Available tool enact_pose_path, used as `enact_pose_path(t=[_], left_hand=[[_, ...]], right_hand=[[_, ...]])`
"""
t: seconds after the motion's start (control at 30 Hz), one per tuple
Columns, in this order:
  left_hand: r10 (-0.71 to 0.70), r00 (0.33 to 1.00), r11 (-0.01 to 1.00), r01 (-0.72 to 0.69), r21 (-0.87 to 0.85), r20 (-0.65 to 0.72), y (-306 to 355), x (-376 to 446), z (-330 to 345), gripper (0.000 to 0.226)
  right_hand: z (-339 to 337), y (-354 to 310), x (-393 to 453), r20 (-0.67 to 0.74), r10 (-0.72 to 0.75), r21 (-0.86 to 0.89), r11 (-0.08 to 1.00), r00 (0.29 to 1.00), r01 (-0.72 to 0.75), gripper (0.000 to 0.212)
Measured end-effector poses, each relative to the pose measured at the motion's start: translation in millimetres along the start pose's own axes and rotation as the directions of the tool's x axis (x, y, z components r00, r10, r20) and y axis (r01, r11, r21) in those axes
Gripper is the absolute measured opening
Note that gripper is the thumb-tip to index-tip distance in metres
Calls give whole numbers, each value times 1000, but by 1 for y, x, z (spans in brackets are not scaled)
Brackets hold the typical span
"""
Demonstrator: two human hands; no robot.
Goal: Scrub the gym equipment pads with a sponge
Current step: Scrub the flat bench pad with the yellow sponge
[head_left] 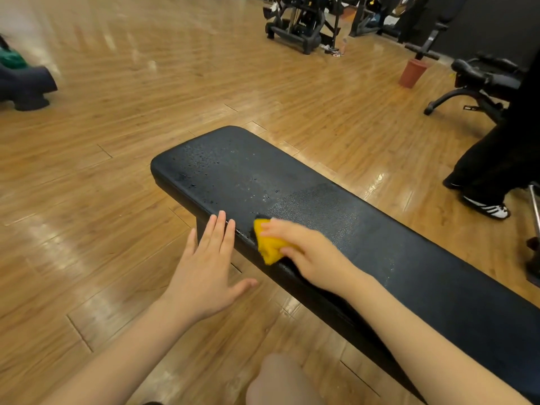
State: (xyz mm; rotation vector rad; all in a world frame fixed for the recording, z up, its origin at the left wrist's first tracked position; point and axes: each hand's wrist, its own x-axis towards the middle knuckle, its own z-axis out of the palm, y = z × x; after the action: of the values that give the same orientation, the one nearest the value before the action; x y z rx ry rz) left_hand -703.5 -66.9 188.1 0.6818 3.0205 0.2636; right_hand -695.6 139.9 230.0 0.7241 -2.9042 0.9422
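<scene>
Black pebbled worktop (306, 200) across the middle of the frame, speckled with pale droplets toward its upper-left end. Bright yellow sponge (270, 244) at centre. Honey-brown wood-plank floor (146, 112) all round (glossy white glare patches). Terracotta-red bin (412, 73) upper right; black-and-white striped shoe (488, 206) at right edge.

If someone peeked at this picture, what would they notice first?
Probably the bright yellow sponge, gripped by the right hand on the near edge of the long black bench pad. Next, the left hand, open with fingertips at that edge, and water droplets at the pad's far end.
</scene>
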Motion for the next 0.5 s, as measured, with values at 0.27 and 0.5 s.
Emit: enact_pose_path(t=[0.27, 0.5], left_hand=[[4, 999, 1000, -5, -16, -44, -7, 5, 8, 106], [-41, 998, 999, 40, -29, -45, -15, 12, 5, 108]], right_hand=[[-63, 92, 74, -292, 461, -95, 858, 838, -505, 38], [-37, 79, 78, -241, 429, -278, 829, 870, -486, 40]])
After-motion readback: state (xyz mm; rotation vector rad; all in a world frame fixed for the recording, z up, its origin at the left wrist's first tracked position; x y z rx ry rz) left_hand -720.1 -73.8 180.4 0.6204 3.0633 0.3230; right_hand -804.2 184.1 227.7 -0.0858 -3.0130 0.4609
